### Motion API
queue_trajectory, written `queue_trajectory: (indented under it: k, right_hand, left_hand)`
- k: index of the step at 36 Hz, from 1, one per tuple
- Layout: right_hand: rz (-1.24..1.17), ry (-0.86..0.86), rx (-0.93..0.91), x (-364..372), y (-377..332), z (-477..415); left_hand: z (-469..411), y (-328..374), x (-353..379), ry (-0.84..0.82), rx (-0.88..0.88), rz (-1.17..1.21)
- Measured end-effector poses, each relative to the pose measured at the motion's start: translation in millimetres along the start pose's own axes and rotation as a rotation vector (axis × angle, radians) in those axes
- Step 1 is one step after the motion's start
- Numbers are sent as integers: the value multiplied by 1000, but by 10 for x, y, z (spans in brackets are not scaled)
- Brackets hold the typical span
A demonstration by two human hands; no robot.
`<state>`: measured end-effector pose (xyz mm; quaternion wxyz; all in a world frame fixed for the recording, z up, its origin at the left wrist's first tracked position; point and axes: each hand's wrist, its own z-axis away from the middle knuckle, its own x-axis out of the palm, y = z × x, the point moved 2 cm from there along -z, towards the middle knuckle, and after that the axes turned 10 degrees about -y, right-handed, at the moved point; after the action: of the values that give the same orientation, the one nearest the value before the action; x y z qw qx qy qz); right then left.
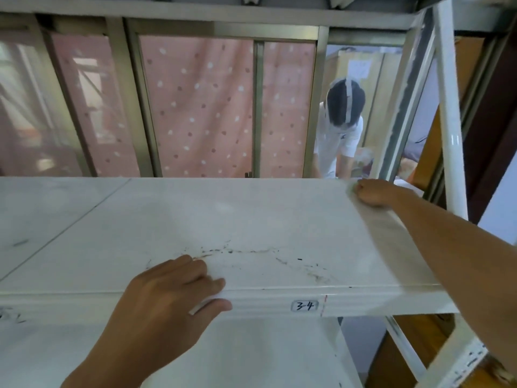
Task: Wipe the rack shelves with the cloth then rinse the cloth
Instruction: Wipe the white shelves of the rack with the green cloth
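Note:
A white rack shelf (251,219) fills the middle of the head view, with dark scuff marks (251,252) near its front. My left hand (167,298) grips the shelf's front edge, fingers on top and thumb under the lip. At the shelf's far right back corner, my right hand (375,191) is closed into a fist. A pale cloth (352,189) shows at its knuckles, blurred and hard to tell from the white surface. A pale smear runs along the shelf's right edge under my forearm.
A label reading 34 (305,306) sits on the front lip. A lower shelf (251,354) lies beneath, and another shelf runs overhead. A white upright post (450,135) stands at the right. Behind are a window with a pink dotted curtain (201,107) and a person in white (341,130) bending down.

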<state>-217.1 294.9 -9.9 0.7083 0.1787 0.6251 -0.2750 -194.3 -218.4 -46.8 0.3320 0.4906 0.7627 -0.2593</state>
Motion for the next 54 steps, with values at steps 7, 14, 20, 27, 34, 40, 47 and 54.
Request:
queue_trajectory:
  k: [7,14,20,27,34,40,47,54]
  right_hand:
    - [12,-106,-340,126,-1364,691]
    - [105,-180,-647,379,-2038,1541]
    - [8,-89,-219,174,-764,1524]
    - [-57,-12,46,183,310,1663]
    - [-82,-59,-247,368,-307,2352]
    - [-32,-65,-410,489,-521,2785]
    - [-49,-21,-84,310,275,2652]
    - [-140,115,-40,497,249,2752]
  left_hand:
    - [61,37,50,44,1,-39]
    - [101,34,133,139,12,-34]
    - [115,1,163,70,-13,-14]
    - [117,48,150,98,-87,6]
    - [131,106,164,118,-126,-6]
    - [161,93,207,146,-144,-17]
    - [160,117,210,87,-165,-95]
    - [187,277,170,70,-269,-120]
